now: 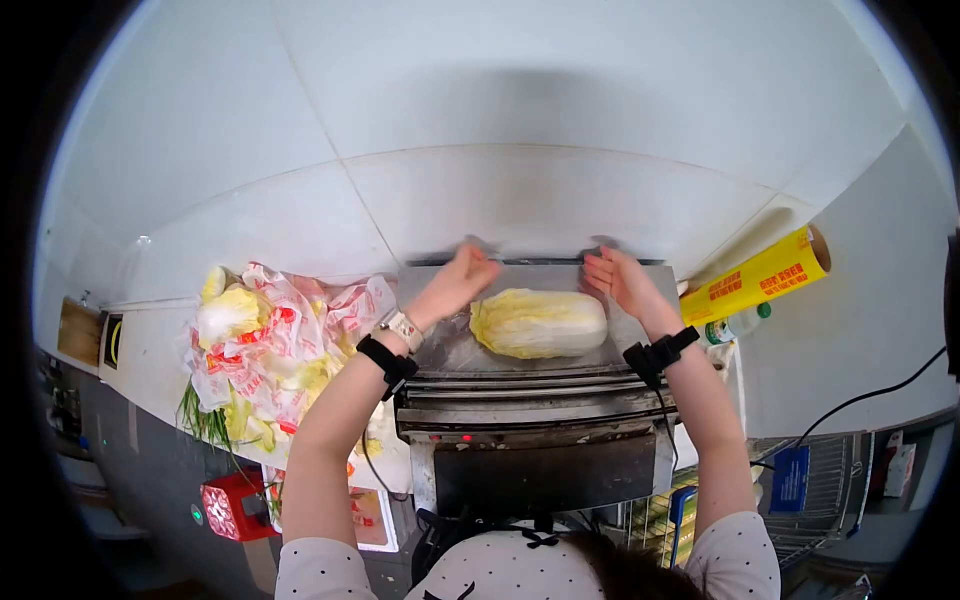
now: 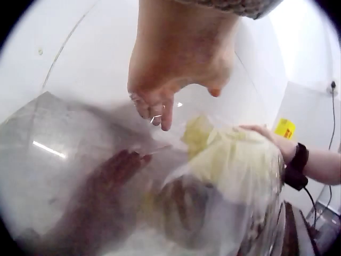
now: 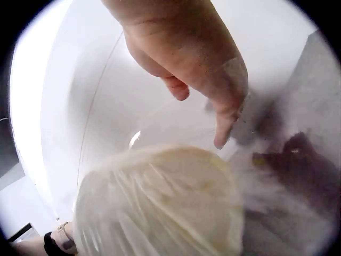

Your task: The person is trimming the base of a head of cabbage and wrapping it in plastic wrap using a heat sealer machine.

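Observation:
A pale Chinese cabbage (image 1: 540,323) lies sideways on the metal top of the machine (image 1: 445,352). Clear film covers the cabbage (image 2: 234,160) in the left wrist view. Beyond its leafy end is my left hand (image 1: 462,283), thumb apart from the fingers; film glints against its fingers (image 2: 166,114). My right hand (image 1: 622,282) is past the white end, fingers loosely extended and thumb apart. In the right wrist view, film stands between its fingers (image 3: 224,128) and the wrapped cabbage (image 3: 160,205). Whether either hand grips the film is unclear.
Red-printed plastic bags (image 1: 300,325) and loose leaves cover the left counter. A yellow roll (image 1: 755,277) and a bottle (image 1: 740,324) are at the right. A tiled wall (image 1: 520,190) stands behind; a wire cart (image 1: 825,500) is at the lower right. Cables hang from both wrists.

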